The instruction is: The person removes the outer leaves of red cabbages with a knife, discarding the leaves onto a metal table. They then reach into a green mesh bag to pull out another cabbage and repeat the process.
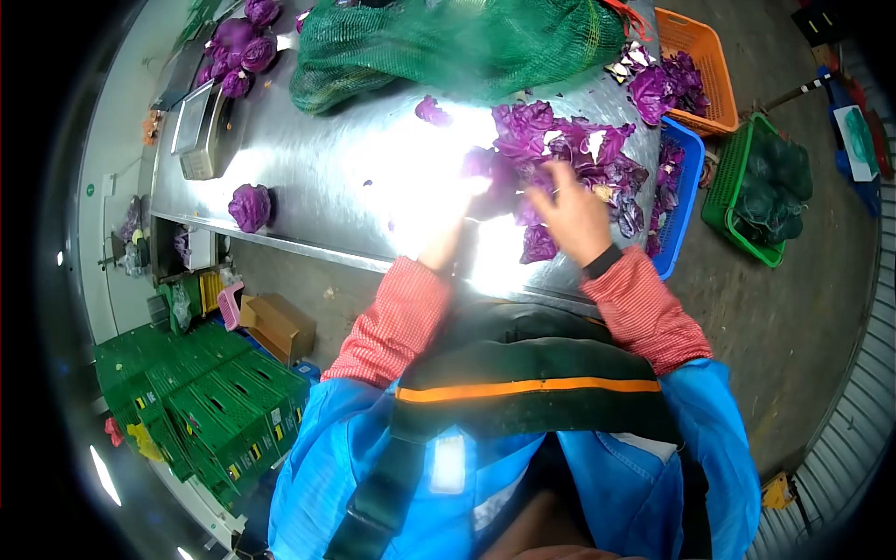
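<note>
Stripping the mid-frame red cabbage (492, 177) seems underway: right hand (574, 219) spread-fingered, left hand (442, 245) unreadable in glare, the next pull needing steadiness.

Across the upper middle of the frame, a long metal table (322, 191), with a straight front edge and strong white glare upon its top. At the left side, a pale wall (133, 112) with a small round green sign (91, 190). At the right, a dull grey-brown floor (779, 364), and along the lower right edge, a ribbed grey wall (845, 401). At the lower left, stacked green crates (224, 401) near an open cardboard box (278, 327), and also a narrow, bright white lamp (105, 474).
</note>
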Action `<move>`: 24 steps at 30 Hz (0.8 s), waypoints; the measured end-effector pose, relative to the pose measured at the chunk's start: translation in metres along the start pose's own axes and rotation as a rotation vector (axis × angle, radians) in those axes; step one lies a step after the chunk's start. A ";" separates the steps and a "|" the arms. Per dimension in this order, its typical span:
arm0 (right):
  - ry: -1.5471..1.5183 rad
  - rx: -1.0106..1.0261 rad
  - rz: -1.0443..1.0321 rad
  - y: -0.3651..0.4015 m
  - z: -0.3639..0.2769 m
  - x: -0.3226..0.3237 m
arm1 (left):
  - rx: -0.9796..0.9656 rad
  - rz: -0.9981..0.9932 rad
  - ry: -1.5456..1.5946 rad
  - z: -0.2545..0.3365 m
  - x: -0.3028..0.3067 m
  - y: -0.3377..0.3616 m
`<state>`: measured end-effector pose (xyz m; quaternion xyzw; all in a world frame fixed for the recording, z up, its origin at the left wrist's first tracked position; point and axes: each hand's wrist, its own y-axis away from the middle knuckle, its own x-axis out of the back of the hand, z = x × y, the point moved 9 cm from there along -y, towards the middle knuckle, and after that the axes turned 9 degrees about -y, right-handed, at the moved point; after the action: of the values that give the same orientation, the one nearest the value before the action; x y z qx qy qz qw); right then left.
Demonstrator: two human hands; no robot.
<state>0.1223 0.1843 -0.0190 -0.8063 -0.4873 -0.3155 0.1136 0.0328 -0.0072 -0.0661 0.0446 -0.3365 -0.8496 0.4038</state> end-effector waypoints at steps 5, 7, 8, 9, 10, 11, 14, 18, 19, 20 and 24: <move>-0.090 0.037 -0.133 -0.007 0.003 -0.033 | -0.351 0.238 -0.519 0.042 0.012 -0.005; -0.117 0.025 -0.106 -0.010 0.009 -0.029 | -0.642 0.208 -0.478 0.057 0.010 -0.016; -0.118 0.021 -0.080 -0.013 0.013 -0.027 | -0.617 0.150 -0.305 0.054 0.005 -0.021; -0.118 0.023 -0.052 -0.017 0.014 -0.023 | -0.590 0.098 -0.131 0.056 -0.001 -0.022; -0.081 0.061 -0.040 -0.017 0.012 -0.020 | -0.593 0.100 -0.089 0.058 -0.006 -0.021; 0.009 0.066 -0.052 -0.017 0.011 -0.021 | -0.603 0.111 -0.083 0.062 -0.012 -0.018; 0.239 0.132 -0.036 -0.017 0.012 -0.020 | -0.672 0.177 -0.096 0.072 -0.027 -0.013; 0.348 0.274 0.049 -0.011 0.000 0.000 | -0.732 0.308 -0.428 0.087 -0.035 -0.014; 0.389 0.308 0.076 -0.007 -0.006 0.005 | -0.736 0.340 -0.532 0.092 -0.036 -0.015; 0.430 0.343 0.102 -0.001 -0.011 0.008 | -0.727 0.348 -0.534 0.094 -0.037 -0.015; 0.504 0.311 0.129 0.006 -0.007 0.009 | -0.718 0.385 -0.569 0.101 -0.046 -0.013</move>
<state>0.1275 0.1844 -0.0069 -0.7046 -0.4341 -0.4195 0.3730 0.0196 0.0857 -0.0054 -0.3941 -0.1217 -0.8002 0.4354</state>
